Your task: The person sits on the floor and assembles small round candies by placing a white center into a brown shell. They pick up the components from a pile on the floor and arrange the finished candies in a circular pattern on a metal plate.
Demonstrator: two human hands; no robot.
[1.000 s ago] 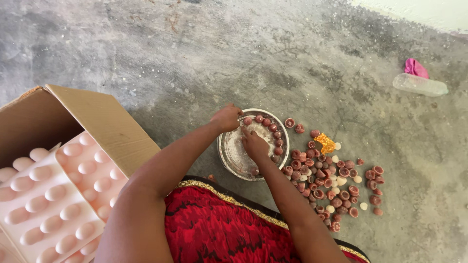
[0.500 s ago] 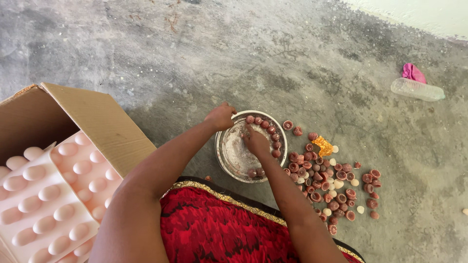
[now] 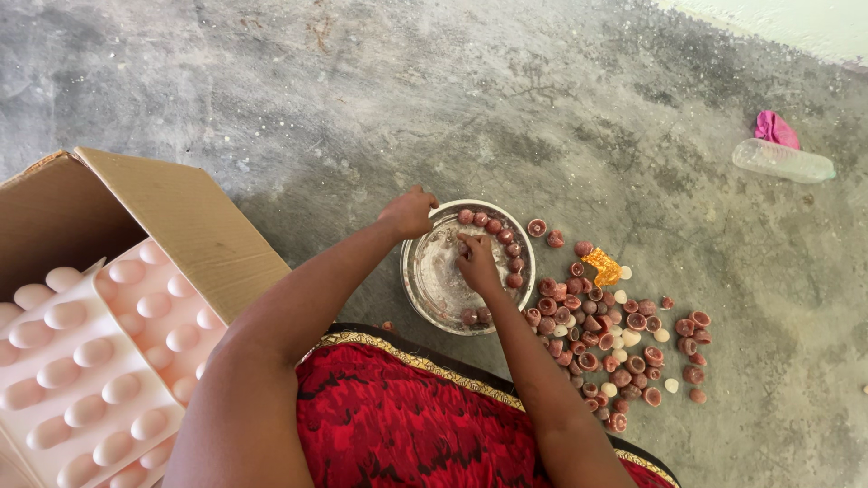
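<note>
At frame centre, my left hand (image 3: 409, 213) grips the round steel bowl's (image 3: 425, 287) rim; my right hand (image 3: 476, 262) seemingly pinches a small reddish clay cup (image 3: 465, 242) inside.

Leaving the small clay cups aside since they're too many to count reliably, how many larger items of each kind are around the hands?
Metal bowl: 1
Cardboard box: 1
Pink moulded trays: 2 visible
Clear plastic bottle: 1
Pink cloth: 1
Orange scrap: 1
Total: 7
The left hand is at the bowl's rim; the right hand reaches inside it.
</note>
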